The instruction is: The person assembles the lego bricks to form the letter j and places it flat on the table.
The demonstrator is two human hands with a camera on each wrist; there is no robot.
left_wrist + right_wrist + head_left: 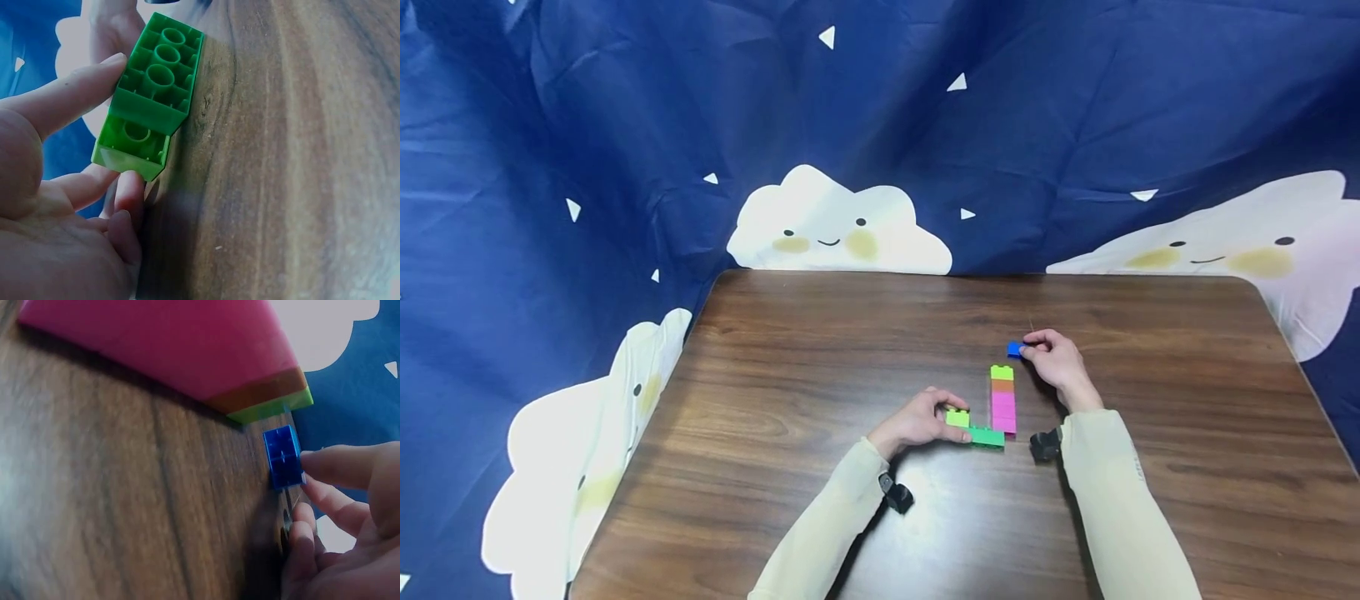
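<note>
My left hand [922,419] grips a long green brick [988,437] joined to a short lime brick [957,417]. Its thumb lies along the green brick's side, and the hollow undersides face the left wrist view. Between thumb and fingertips, my right hand [1056,362] pinches a small blue brick [1015,349], whose open, hollow side shows in the right wrist view. Between the hands is a row of joined bricks: pink [1003,412], orange-brown [1002,386] and lime at the far end [1002,372]. The blue brick is just beyond that lime end, and the green brick is close to the pink end.
A brown wood-grain table [820,350] spans the area under both arms. Behind it and at its left hangs a dark blue cloth [640,100] with white clouds and triangles. Each wrist wears a small black camera, one on the left [897,493] and one on the right [1045,446].
</note>
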